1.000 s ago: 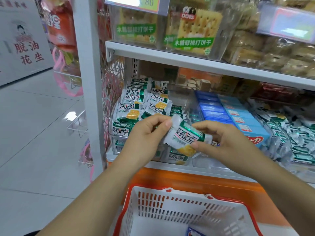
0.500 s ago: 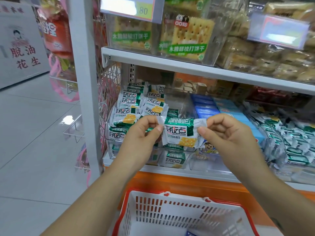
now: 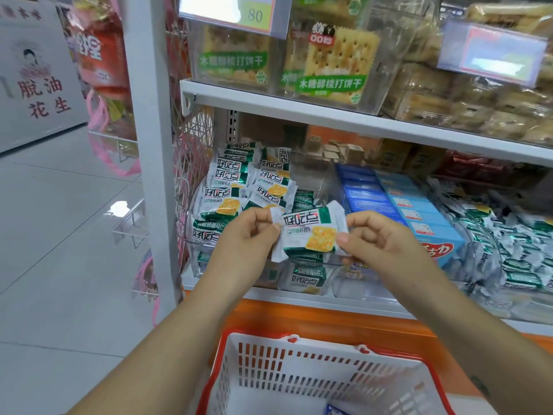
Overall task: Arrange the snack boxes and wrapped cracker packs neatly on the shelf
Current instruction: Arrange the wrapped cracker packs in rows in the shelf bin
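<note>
A green-and-white wrapped cracker pack (image 3: 308, 233) is held face up in front of the lower shelf. My left hand (image 3: 245, 238) pinches its left crimped end and my right hand (image 3: 377, 241) pinches its right end. Behind it, a clear bin (image 3: 191, 235) holds several matching cracker packs (image 3: 230, 187) stacked in rows. Blue snack boxes (image 3: 419, 211) lie in rows to the right of that bin.
A red-rimmed white shopping basket (image 3: 299, 372) sits below my arms. Loose green-white packets (image 3: 520, 244) fill the lower shelf's right side. The upper shelf (image 3: 299, 110) carries clear boxes of crackers. A white upright post (image 3: 155, 145) stands left, with tiled floor beyond.
Both hands have turned the pack from a tilted position to level and face up, keeping it in front of the bin. The view has shifted slightly.
</note>
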The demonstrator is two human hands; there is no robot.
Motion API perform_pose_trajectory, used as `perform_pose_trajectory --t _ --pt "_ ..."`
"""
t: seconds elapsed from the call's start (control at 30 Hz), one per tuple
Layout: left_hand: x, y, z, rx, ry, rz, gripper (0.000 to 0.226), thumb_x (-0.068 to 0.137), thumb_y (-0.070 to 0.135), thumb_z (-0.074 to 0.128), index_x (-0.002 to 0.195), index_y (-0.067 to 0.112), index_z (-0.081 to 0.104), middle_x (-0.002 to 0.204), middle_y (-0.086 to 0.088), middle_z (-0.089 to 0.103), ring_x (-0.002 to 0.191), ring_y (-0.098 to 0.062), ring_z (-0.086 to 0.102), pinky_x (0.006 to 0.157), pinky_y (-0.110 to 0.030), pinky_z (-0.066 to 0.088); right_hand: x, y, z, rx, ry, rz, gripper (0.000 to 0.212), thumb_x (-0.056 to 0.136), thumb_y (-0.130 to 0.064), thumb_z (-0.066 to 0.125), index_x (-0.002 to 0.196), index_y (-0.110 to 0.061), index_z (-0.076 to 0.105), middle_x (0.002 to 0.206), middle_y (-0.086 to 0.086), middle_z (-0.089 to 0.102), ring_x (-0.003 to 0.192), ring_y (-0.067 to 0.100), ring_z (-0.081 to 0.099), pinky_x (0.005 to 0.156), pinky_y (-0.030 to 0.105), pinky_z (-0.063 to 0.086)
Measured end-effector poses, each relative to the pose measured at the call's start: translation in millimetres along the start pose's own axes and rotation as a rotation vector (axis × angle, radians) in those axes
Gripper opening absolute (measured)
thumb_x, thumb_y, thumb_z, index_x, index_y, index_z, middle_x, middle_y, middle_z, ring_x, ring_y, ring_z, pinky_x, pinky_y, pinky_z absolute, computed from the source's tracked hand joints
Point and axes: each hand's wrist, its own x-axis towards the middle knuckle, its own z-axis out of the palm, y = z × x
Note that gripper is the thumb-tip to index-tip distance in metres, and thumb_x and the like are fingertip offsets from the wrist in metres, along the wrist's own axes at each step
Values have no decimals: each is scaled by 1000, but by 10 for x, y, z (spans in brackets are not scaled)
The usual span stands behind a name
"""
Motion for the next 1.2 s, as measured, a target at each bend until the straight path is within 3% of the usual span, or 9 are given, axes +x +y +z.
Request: perform_pose_trajectory --t 0.13,0.23,0.47,0.6,0.73,0.8,1.0,1.1,1.2 --pt "-11 38 12 -142 -21 -134 8 97 11 49 95 13 56 43 18 48 40 2 47 81 -44 55 45 -10 -10 142 22 121 7 88 -11 62 92 -18 62 65 0 62 55 10 58 67 27 49" --pt "5 15 24 -166 -23 -229 11 96 17 54 106 16 58 68 9 55 39 -4 44 85 -45 52 81 -46 26 497 11 284 11 86 -5 60 95 -11 59 62 3 58 50 9 55 60 24 56" --pt "37 47 11 -506 -82 -449 3 92 9 57 95 10 57 43 6 47 38 -3 43 64 -24 58 81 -59 30 798 24 517 9 79 -9 63 78 -11 54 51 -1 51 44 7 54 64 26 57" --pt "53 1 -20 -389 -65 -379 15 90 16 61 104 11 61 49 7 47 40 -3 42 78 -30 58 86 -44 4 728 8 471 9 75 -10 64 77 -10 56 51 -1 50 44 7 52 69 28 57" --pt "44 34 -69 -40 -29 -79 4 92 24 60 92 26 62 43 15 50 38 0 44 52 -11 45 107 -73 -79 115 3 241 10 91 -10 58 82 -14 58 44 -4 45 39 7 38 53 18 44" --pt "38 48 -64 -73 -39 -49 6 92 20 59 90 21 64 61 13 64 52 -2 62 65 -20 53 107 -97 -121 -56 -7 166 11 93 -13 57 82 -16 57 44 -4 49 37 6 37 52 21 41" --pt "-14 40 18 -99 -27 10 27 88 45 53 77 32 74 95 20 72 95 5 63 91 -29 45 99 -51 -112 14 -9 141 26 95 -28 49 78 -15 62 71 -2 67 54 16 62 63 21 46" --pt "-37 31 69 -60 33 85 6 84 23 67 84 29 68 80 19 67 74 -2 61 75 -25 51 88 17 -80 -15 31 64 10 85 -22 65 80 -16 60 67 2 69 62 14 62 71 27 46" --pt "-47 43 105 -164 -18 150 39 83 1 66 104 33 56 94 16 57 70 1 63 70 -20 54 91 49 -62 6 49 62 22 81 -12 70 97 -23 59 77 2 73 74 17 63 81 37 48"
